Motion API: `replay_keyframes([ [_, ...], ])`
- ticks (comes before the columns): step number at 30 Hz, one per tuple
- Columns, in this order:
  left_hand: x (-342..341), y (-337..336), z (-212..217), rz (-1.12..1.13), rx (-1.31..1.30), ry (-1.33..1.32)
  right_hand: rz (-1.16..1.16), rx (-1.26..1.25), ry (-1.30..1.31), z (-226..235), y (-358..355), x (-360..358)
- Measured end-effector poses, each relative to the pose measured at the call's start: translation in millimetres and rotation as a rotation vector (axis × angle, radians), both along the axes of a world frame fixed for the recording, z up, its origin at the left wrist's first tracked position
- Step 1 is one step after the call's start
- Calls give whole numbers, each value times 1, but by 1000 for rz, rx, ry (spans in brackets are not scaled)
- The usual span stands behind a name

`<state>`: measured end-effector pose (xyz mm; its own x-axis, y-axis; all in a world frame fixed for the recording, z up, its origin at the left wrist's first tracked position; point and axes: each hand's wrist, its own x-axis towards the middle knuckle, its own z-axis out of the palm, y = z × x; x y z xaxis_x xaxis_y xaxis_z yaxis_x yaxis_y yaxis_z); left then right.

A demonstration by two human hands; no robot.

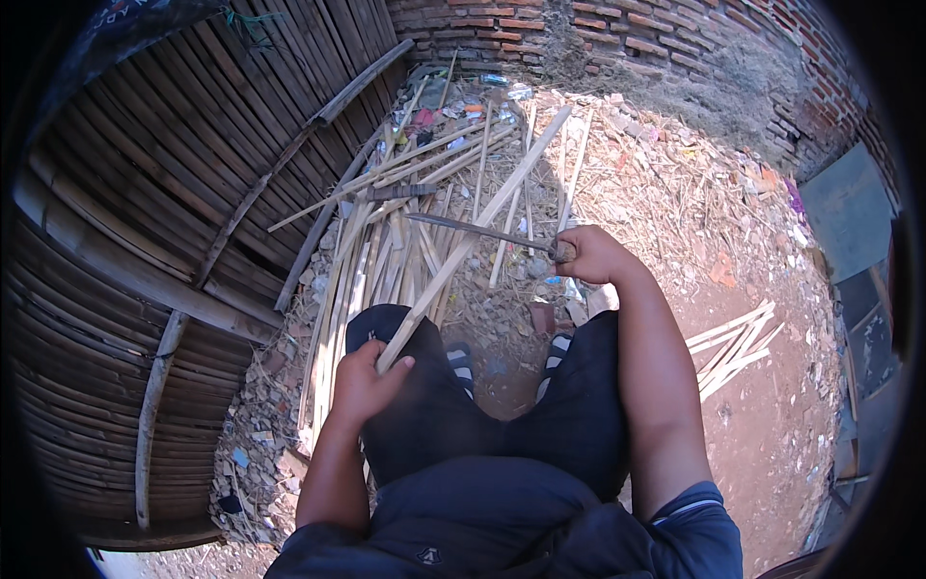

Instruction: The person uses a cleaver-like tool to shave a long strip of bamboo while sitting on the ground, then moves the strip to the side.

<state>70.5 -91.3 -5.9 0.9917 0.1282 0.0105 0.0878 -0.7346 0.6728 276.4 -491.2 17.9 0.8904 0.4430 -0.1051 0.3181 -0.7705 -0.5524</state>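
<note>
My left hand (370,384) is closed round the near end of a long pale bamboo strip (502,198), resting by my left thigh. The strip slants up and away to the right. My right hand (590,256) grips the handle of a long-bladed knife (482,231), whose narrow blade points left and crosses the strip about midway. Whether the edge bites into the strip, I cannot tell. Beyond my left knee lies a heap of split bamboo strips (386,256). A short dark stick-like piece (400,192) lies across that heap.
A slatted bamboo wall (145,232) rises on the left, a brick wall (656,43) at the far side. A small bundle of cut strips (733,347) lies on the ground to my right. Shavings and rubble (675,193) cover the ground ahead. Grey-blue panels (849,203) lean at far right.
</note>
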Motion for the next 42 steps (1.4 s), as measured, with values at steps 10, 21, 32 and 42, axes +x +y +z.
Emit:
replay_keyframes([
  [10, -2, -3, 7, 9, 24, 9, -417, 57, -127, -4, -17, 18],
  [21, -2, -4, 5, 46, 11, 17, 227, -196, -119, 11, 55, -18],
  [32, 1, -3, -2, 36, -33, -21, -7, -42, -60, -7, 22, -2],
  [42, -2, -5, 4, 65, 8, 21, -107, -12, -103, -18, 23, 12],
])
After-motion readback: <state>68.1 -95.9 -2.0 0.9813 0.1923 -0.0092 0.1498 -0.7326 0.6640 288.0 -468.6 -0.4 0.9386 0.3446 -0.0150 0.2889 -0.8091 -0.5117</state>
